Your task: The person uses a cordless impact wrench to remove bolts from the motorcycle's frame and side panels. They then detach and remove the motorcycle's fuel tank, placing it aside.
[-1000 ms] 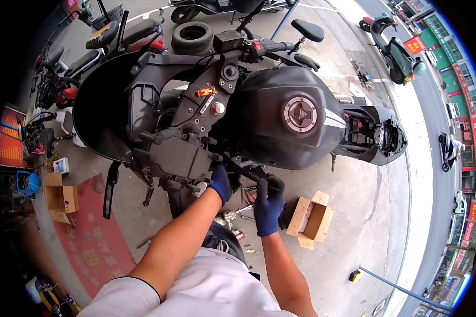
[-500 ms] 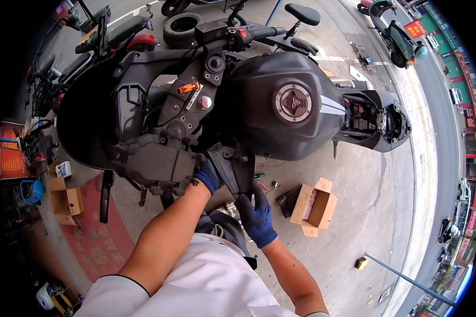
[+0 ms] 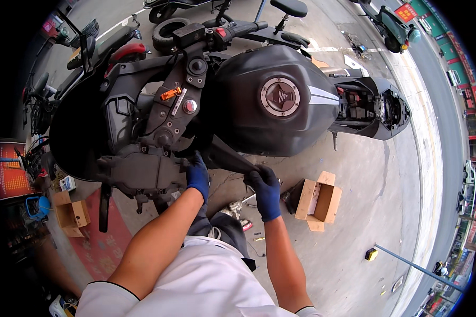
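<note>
A motorcycle with a matt black fuel tank stands before me. Below the tank's left part hangs a black plastic trim panel, slanting down to the right. My right hand, in a blue and black work glove, is closed around its lower right end. My left hand, gloved alike, is raised at the panel's left end, next to a boxy black plastic part under the handlebar area. Its fingertips merge with the dark parts, so their grip is unclear.
An open cardboard box sits on the ground at right, another cardboard box at left. A metal part and small items lie near my legs. A tyre and parked scooters are beyond the motorcycle; a blue pole stands at lower right.
The panel has tilted flatter, its lower end swinging right and up with my right hand. My left hand, partly behind the panel before, now shows more fully. The view has shifted slightly.
</note>
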The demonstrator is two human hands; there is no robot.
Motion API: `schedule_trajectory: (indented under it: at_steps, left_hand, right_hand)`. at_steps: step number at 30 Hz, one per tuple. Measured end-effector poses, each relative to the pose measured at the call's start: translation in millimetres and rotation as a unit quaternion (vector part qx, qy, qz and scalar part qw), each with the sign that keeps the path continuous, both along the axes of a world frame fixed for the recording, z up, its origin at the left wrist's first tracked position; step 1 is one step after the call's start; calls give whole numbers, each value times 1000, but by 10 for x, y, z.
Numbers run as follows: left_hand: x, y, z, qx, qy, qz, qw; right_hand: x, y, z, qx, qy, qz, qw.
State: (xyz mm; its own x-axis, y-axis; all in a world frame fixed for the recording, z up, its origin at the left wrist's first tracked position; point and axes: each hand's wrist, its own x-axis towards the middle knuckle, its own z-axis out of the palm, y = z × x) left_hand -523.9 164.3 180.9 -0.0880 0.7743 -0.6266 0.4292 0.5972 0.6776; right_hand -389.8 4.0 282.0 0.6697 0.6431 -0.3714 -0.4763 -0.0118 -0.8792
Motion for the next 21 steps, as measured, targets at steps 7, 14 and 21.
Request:
schedule_trajectory:
  at_steps: [7,14,21]
  left_hand:
    - [208,-289,490,136,50,-151,978]
    - [197,-223,527,172,73,-196,963]
    - [159,-230,555,114,89,-260,955]
  right_hand:
    - [71,270,-249,-59,-112,-96,987]
    - [-49,403,-185,-96,-125,-178,971]
    - [2,463,-178,-138,-79,-179,971]
